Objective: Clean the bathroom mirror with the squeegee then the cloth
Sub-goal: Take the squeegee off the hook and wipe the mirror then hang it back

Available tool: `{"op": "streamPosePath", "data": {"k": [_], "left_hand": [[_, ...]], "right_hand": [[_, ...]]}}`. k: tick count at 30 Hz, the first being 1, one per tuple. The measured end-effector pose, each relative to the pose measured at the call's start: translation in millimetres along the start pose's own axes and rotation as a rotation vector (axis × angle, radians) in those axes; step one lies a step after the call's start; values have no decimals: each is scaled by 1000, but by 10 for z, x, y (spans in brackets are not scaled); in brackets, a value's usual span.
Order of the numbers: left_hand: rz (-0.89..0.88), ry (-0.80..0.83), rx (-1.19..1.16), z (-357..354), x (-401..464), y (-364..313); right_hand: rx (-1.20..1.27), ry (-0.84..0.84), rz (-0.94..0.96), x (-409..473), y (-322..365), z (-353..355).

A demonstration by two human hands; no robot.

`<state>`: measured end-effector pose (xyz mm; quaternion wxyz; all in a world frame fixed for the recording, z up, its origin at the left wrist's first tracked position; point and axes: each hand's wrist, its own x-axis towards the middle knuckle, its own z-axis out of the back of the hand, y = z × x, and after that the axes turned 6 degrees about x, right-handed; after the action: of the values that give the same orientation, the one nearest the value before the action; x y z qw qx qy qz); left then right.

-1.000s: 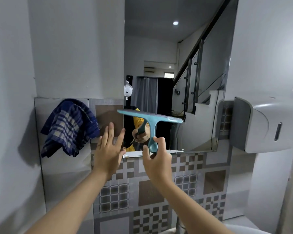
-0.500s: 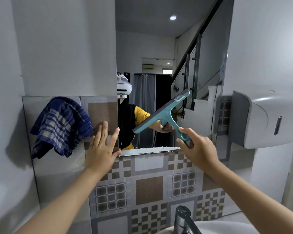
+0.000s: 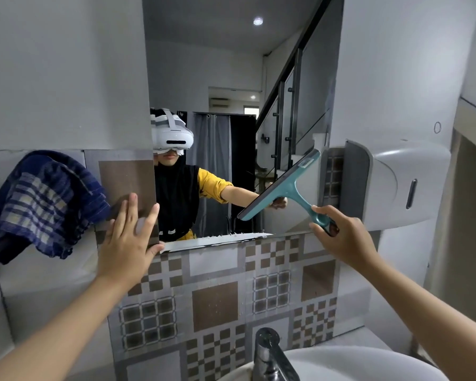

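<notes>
Against the lower right part of the mirror [image 3: 231, 78], the squeegee [image 3: 285, 186] is held tilted. Its blade's long axis runs on a diagonal, from a low end near the mirror's bottom edge up to a high end by the right edge, close to the dispenser [image 3: 390, 185]. The handle points down and to the right, into the right hand [image 3: 341, 237], which is clenched around its end.

Half a second ago the blade sat nearer the mirror's middle, at a similar slant; a second ago it was nearly level, with the handle pointing straight down. It has since been carried to the right, and the right arm is now reached out further that way, the wrist bent up and inward.

The left hand [image 3: 129, 243] is kept flat and open, fingers spread, pressed on the tiles [image 3: 217, 301] at the mirror's lower left corner, grasping nothing; its place is unchanged. The cloth [image 3: 39, 199] is hung on the wall just left of that hand, untouched. A tap [image 3: 270, 353] and a basin [image 3: 355, 364] are seen at the bottom edge.
</notes>
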<state>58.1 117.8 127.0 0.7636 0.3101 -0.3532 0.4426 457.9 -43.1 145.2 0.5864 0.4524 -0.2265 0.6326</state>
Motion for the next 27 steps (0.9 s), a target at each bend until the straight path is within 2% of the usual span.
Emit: {"op": "streamPosePath", "data": {"k": [10, 21, 27], "left_hand": [[-3, 5, -25, -1, 3, 3], [5, 13, -45, -2, -2, 2], [12, 17, -57, 12, 1, -15]], "right_hand": [[187, -43, -173, -311, -102, -145], [557, -129, -636, -670, 296, -479], [669, -236, -773, -728, 649, -659]]}}
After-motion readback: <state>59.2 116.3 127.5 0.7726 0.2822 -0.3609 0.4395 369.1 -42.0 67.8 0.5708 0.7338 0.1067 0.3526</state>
